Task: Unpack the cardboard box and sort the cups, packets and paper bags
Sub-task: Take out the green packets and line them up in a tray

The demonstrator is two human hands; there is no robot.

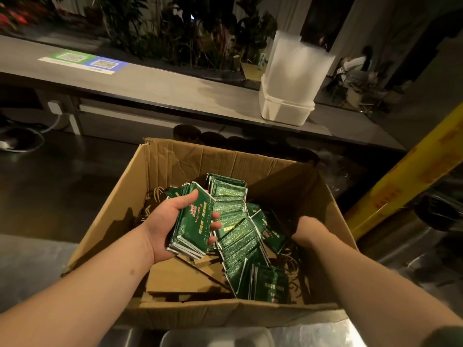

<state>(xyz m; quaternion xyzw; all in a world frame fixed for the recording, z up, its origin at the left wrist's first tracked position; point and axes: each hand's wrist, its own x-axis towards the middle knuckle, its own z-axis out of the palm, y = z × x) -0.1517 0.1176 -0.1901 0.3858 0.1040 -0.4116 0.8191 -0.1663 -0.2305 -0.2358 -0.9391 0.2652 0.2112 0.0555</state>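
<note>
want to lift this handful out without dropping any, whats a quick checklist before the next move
1. Left hand grips the stack of green packets, thumb and fingers wrapped round it: ok.
2. Right hand has hold of something: cannot tell, its fingers are hidden down in the box.
3. Cardboard box open on top, nothing over the lift path: ok.
4. Box emptied: not ok, loose packets and paper bags lie inside.
5. Bare space on the counter left of the cup stack: ok.
</note>
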